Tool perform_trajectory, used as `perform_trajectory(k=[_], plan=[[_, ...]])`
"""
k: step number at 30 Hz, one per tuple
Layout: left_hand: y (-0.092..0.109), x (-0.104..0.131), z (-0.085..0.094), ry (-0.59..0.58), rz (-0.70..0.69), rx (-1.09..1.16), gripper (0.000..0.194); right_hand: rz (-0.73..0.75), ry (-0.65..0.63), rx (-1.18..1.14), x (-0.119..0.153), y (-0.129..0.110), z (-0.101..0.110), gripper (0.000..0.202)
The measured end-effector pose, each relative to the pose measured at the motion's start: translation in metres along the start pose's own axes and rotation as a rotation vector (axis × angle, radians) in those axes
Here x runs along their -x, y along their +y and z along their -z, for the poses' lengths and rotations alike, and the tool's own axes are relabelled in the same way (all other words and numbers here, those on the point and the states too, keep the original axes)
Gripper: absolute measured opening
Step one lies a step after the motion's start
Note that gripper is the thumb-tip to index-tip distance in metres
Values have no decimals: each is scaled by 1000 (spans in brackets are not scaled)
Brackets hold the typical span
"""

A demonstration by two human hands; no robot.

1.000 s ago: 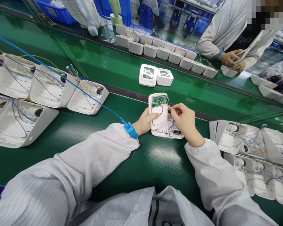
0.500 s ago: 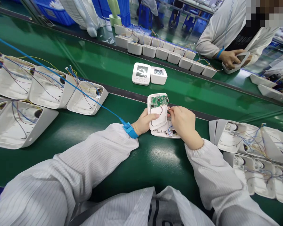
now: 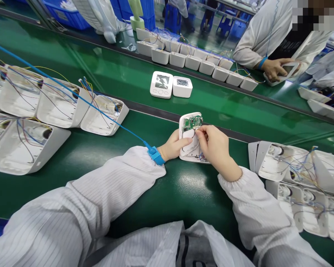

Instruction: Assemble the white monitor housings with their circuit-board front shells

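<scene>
A white cover [image 3: 189, 137] is held up at the middle of the work table [image 3: 183, 200], its inner side facing the wearer. A green circuit board [image 3: 192, 121] sits across its top end. The left hand [image 3: 173, 145] is clamped on the cover's left edge, thumb laid over the inner face. The right hand [image 3: 215, 144] has thumb and forefinger together at the board's lower edge; the view is too small to tell for certain what, if anything, is pinched between them.

Just below the cover, and partly hidden by it, lies an open white case [image 3: 194, 154] with thin wires [image 3: 202, 157] at its right side. A blue strap [image 3: 156, 155] circles the left wrist, and a blue cord [image 3: 108, 114] runs from it toward the upper left.

Beyond the hands, on a green strip, a white device with a dark screen [image 3: 161, 85] stands beside a white box [image 3: 182, 87]. To the left on the table are open, wired cases [image 3: 104, 115] in rows; more wired cases [image 3: 271, 159] are packed together at the right. A line of white boxes [image 3: 193, 62] runs along the far side, where a co-worker's hands [image 3: 275, 68] hold a pale frame [image 3: 291, 69].
</scene>
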State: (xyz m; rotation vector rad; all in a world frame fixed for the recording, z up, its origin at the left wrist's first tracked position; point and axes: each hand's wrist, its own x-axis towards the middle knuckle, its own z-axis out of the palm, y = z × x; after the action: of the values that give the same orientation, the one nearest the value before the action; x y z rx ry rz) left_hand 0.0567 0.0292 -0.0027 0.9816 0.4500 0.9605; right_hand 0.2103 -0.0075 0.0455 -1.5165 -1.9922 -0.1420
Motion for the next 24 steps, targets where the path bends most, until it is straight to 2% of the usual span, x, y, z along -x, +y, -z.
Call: perform_trajectory(k=[9, 24], plan=[[0, 2, -2, -12, -16, -21, 35, -107, -46, -164, -1, 5, -4, 19], [-2, 0, -1, -10, 58, 34, 41, -74, 12, -114, 1, 4, -4, 22]])
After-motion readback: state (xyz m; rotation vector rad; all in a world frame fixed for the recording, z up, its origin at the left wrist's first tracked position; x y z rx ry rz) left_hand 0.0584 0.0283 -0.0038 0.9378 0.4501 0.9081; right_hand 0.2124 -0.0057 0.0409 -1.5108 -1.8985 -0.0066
